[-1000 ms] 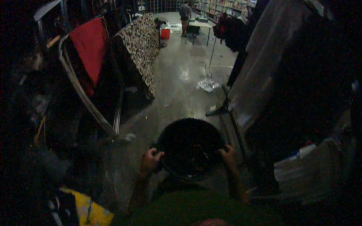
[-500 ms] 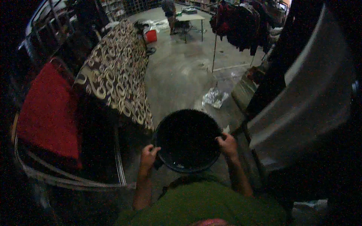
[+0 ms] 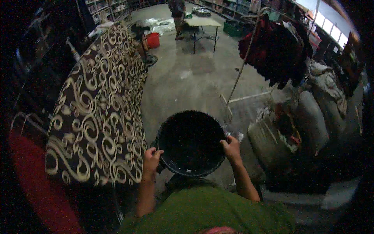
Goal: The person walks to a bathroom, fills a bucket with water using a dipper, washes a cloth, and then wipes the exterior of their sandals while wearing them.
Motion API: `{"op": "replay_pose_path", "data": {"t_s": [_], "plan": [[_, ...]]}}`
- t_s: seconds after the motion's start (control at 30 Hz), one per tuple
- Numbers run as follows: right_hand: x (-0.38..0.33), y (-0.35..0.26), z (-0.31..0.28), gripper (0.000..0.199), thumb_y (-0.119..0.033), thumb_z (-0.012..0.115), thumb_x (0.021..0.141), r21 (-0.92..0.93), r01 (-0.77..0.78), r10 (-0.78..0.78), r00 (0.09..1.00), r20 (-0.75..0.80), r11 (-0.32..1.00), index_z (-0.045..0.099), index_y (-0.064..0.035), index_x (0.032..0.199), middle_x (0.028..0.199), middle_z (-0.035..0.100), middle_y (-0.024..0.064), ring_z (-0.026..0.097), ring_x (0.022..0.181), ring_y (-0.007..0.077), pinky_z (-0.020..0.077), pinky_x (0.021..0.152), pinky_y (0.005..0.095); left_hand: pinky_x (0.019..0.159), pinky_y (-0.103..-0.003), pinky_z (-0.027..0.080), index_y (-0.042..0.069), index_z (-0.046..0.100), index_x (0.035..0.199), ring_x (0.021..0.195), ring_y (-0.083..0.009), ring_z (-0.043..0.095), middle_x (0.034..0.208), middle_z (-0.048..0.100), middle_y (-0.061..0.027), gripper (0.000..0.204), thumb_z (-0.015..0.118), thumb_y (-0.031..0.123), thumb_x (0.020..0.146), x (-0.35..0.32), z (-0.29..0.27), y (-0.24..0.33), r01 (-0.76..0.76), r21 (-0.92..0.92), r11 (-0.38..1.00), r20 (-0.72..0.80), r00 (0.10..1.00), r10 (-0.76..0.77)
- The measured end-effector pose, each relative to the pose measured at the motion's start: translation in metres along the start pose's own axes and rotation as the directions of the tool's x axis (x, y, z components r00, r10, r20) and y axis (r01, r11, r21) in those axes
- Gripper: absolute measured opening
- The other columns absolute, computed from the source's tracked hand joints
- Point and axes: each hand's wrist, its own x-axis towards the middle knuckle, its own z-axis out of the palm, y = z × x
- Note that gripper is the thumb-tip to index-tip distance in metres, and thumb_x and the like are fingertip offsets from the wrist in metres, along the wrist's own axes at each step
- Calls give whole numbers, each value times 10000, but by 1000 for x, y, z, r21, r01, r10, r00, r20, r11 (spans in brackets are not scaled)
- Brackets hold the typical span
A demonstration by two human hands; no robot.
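Far to the left of the left hand, a red cloth (image 3: pixel 31 183) is hanging low, and just beside that hand a brown fabric with cream swirls (image 3: pixel 97 113) is draping down, crowding the path on that side. The left hand (image 3: pixel 152 159) is gripping the left rim of a black bucket (image 3: pixel 191 142), fingers curled over the edge. The bucket is sitting between both hands, in front of the person's green shirt (image 3: pixel 206 212), its open mouth facing up. The right hand (image 3: pixel 231 149) is clasping the right rim. Just right of it, stuffed grey sacks (image 3: pixel 307 121) are piling up, with dark clothes on a rack (image 3: pixel 276 54) hanging above them. Well ahead, a table (image 3: pixel 202 22) and a red pail (image 3: pixel 153 39) are standing on the concrete floor (image 3: pixel 194 82).
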Motion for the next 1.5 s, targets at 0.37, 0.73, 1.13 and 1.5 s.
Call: {"op": "replay_pose_path", "data": {"t_s": [0.37,0.73,1.13,1.5], "plan": [[221,-81,152,328,-247,611,688,28,-211,210,977,36,977,597,32,860,758,619,162,601,683,246,454,644,371,474,-280,350,-25,541,635,509,-95,450,539,502,-10,208,586,153,732,320,-16,34,-81,188,979,76,995,67],[474,-100,262,261,-189,611,706,-16,-221,214,960,-180,975,587,32,843,657,588,81,527,591,128,425,573,279,516,-268,363,-23,456,585,546,-83,453,547,501,-66,239,577,127,726,628,44,93,-102,123,987,211,975,74],[772,-41,245,254,-183,610,718,44,-334,325,869,-373,942,598,22,867,738,631,125,592,669,189,448,637,320,510,-340,346,-26,438,616,501,-173,362,519,382,-125,288,610,190,695,935,271,176,-158,79,984,412,904,112],[1072,-20,180,215,-170,617,717,84,-392,364,726,-584,916,596,17,820,659,595,56,533,600,122,429,586,275,504,-339,359,-31,494,615,488,-163,414,518,451,-116,274,585,206,720,1196,556,285,-352,119,928,600,770,215]]}}
